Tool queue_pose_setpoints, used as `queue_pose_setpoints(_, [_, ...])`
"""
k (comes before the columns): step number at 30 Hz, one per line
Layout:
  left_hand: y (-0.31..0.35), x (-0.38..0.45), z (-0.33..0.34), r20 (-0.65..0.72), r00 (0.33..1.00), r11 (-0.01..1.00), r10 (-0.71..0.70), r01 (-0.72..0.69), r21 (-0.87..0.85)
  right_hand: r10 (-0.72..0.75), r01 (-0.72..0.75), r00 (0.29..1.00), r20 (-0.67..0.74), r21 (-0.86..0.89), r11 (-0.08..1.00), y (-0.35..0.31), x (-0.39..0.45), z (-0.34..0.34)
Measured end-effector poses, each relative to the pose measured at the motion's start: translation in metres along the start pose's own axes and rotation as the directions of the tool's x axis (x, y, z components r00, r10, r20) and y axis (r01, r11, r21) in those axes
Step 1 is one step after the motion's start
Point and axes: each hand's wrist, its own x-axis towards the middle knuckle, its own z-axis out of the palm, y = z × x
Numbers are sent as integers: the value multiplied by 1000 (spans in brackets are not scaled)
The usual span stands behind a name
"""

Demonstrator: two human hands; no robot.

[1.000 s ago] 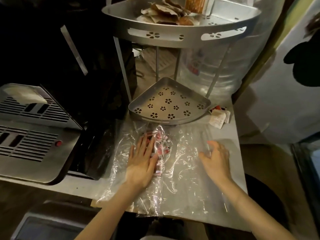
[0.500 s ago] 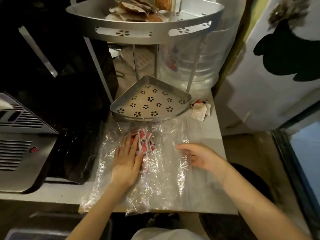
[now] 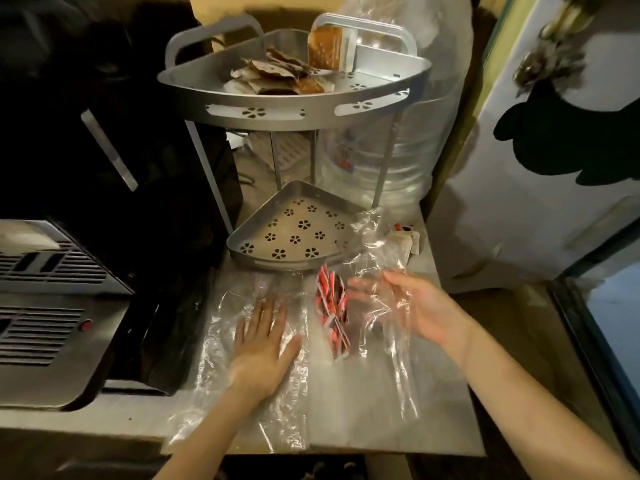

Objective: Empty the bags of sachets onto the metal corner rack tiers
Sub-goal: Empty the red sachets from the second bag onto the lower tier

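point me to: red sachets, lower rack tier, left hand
red sachets (image 3: 331, 311), head view, middle of the stack inside the clear bag
lower rack tier (image 3: 294, 263), head view, front rim
left hand (image 3: 261, 348), head view, back of the hand

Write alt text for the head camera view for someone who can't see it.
A person's left hand presses flat on a clear plastic bag on a counter while the right hand lifts another part of the plastic, with red sachets between them. Behind stands a metal corner rack: its lower tier is bare, its upper tier holds brown sachets.
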Motion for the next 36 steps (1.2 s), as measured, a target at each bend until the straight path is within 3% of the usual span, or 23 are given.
queue_pose_setpoints(9, [6,16,-17,165,984,996,-71,77,-32,-38,35,989,141,28,999,-32,-11,13])
queue_pose_setpoints(12, [14,21,-39,125,985,949,-117,148,-278,-44,39,973,225,25,999,-33,-14,27])
queue_pose_setpoints(15, [30,22,-59,-85,971,848,-222,149,-509,-52,37,950,309,56,998,-31,-14,45])
queue_pose_setpoints(16, [36,20,-65,-108,961,754,-256,129,-644,-62,38,939,339,77,996,-29,-12,47])
queue_pose_setpoints(17, [40,19,-70,-24,963,562,-267,135,-816,-75,44,931,356,94,995,-28,-11,49])
queue_pose_setpoints(18, [43,19,-72,140,971,272,-193,191,-943,-87,52,928,362,106,993,-26,-8,49])
queue_pose_setpoints(19, [43,20,-73,297,952,1,-79,298,-954,-86,50,930,358,110,993,-25,-7,49])
queue_pose_setpoints(20, [42,18,-73,371,928,-174,26,370,-913,-79,45,937,341,108,993,-23,-6,46])
queue_pose_setpoints(22, [41,16,-68,359,927,-268,112,376,-887,-68,48,958,277,77,996,-20,-6,36])
queue_pose_setpoints(24, [39,17,-60,319,948,-233,3,311,-921,-52,48,983,174,28,998,-20,-11,24])
queue_pose_setpoints(26, [33,20,-54,295,945,-124,-138,279,-952,-36,36,999,4,-115,993,-16,-10,7])
queue_pose_setpoints(29, [26,23,-49,197,925,180,-324,265,-947,-55,-13,976,-211,-309,951,1,-3,-19])
queue_pose_setpoints(33, [28,24,-47,66,925,489,-374,257,-834,-63,-100,937,-343,-437,894,21,4,-35])
queue_pose_setpoints(36, [33,27,-43,-31,922,647,-385,246,-721,-77,-165,922,-380,-564,809,29,8,-34])
